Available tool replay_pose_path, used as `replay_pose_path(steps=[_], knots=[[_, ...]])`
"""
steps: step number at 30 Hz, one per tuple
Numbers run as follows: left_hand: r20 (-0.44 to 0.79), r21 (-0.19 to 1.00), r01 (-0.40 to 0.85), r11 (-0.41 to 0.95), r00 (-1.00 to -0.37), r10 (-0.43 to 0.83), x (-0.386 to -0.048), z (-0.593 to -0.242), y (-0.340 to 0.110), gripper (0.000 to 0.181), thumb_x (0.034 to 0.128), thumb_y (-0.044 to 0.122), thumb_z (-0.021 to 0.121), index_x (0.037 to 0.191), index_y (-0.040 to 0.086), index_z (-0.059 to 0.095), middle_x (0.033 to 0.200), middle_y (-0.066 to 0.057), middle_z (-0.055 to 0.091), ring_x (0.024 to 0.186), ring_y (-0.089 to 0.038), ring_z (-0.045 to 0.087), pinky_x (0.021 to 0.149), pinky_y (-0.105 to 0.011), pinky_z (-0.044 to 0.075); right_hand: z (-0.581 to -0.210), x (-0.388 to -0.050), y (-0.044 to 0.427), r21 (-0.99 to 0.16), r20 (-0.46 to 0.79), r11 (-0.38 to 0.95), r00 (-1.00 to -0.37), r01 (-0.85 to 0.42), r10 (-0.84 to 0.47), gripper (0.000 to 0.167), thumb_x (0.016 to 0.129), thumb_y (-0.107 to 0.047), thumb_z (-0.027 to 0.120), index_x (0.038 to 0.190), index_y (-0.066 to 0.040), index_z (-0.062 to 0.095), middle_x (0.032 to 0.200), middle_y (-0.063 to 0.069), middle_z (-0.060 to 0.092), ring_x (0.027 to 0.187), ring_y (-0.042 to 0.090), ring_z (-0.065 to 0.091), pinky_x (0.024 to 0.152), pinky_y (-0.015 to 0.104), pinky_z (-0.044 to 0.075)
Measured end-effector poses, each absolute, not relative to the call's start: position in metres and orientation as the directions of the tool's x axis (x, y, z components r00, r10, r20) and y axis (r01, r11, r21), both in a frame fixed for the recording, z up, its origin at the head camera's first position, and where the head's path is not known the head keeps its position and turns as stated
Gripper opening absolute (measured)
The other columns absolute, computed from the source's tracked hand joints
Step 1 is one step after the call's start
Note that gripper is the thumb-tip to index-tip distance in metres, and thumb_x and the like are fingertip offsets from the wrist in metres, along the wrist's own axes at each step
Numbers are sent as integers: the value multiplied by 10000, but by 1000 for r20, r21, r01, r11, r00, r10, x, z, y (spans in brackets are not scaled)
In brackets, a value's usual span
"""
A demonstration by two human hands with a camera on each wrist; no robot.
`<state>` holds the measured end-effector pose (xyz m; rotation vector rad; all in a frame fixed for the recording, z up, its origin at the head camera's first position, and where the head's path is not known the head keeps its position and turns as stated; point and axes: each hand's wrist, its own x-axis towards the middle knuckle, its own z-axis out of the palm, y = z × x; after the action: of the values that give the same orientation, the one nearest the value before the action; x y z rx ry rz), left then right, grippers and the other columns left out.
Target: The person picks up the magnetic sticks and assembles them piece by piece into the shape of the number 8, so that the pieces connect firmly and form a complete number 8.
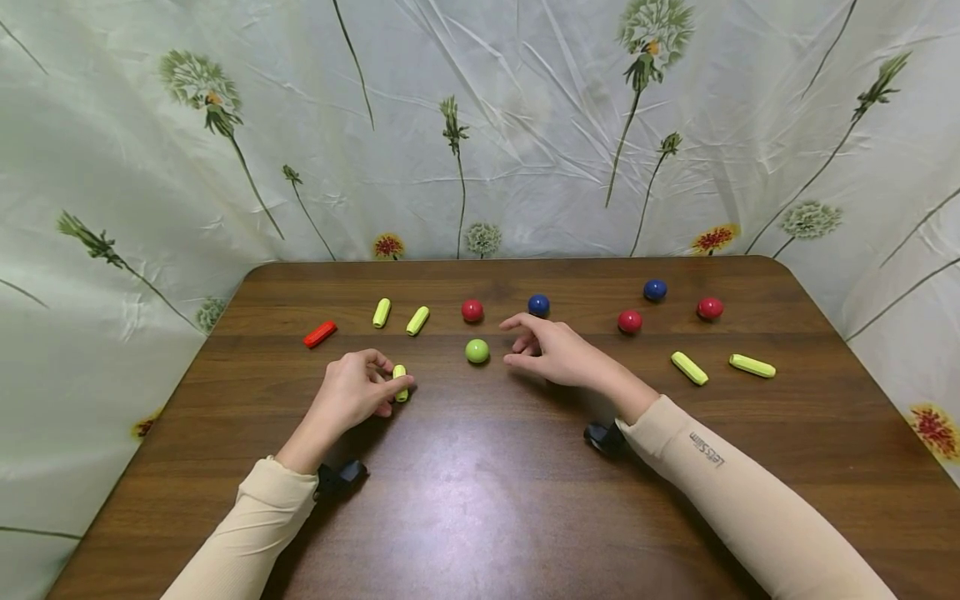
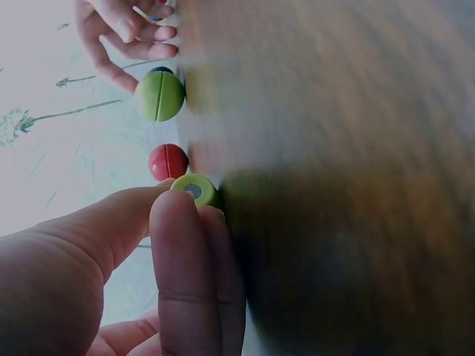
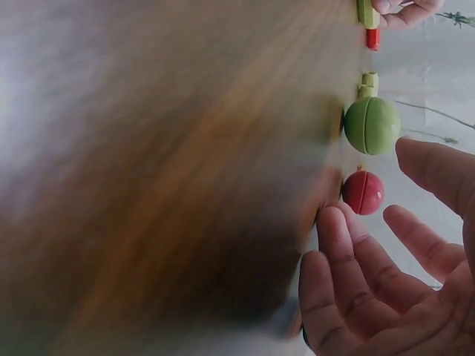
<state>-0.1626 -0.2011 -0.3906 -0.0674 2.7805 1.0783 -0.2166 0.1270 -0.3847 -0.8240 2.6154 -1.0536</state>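
Note:
My left hand (image 1: 354, 385) pinches a short yellow-green rod (image 1: 401, 372) between thumb and fingers, low over the tabletop. In the left wrist view the rod (image 2: 205, 194) shows a round grey spot in its end. My right hand (image 1: 558, 352) hovers with loosely bent fingers and nothing in its grasp. Just left of it sits a green ball (image 1: 477, 351), apart from the fingers; a seam runs round this ball (image 3: 371, 126) in the right wrist view. A blue ball (image 1: 538, 304) lies just beyond the right hand, and a red ball (image 1: 472, 311) lies behind the green one.
Two yellow-green rods (image 1: 382, 313) and a red rod (image 1: 319, 334) lie at the back left of the brown wooden table (image 1: 480, 517). On the right are two red balls (image 1: 630, 322), another blue ball (image 1: 655, 290) and two more yellow-green rods (image 1: 689, 368). A flowered cloth (image 1: 525, 167) hangs behind.

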Motion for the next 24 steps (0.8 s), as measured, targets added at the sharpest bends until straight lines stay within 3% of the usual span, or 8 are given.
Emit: replay_pose_path(steps=[12,24], knots=[[-166,675,-93,732,-986,28,-162,-391,-202,404,930,342,862,1104,25,682,714,-26,751,547,-124,732,644,-252,544,-389,-227,106,-753,-20,542,-809,-375,-588,497,997,-202,787,1437,-57,605,1033,75,747,918,148,720,868,315,585],[-156,681,-81,728,-987,36,-163,-392,-202,391,930,333,863,1101,31,682,718,-41,745,546,-126,731,620,-256,548,-390,-232,92,-736,-18,549,-800,-396,-600,436,1003,-234,784,1388,-83,645,1013,60,727,882,120,702,792,259,565]])
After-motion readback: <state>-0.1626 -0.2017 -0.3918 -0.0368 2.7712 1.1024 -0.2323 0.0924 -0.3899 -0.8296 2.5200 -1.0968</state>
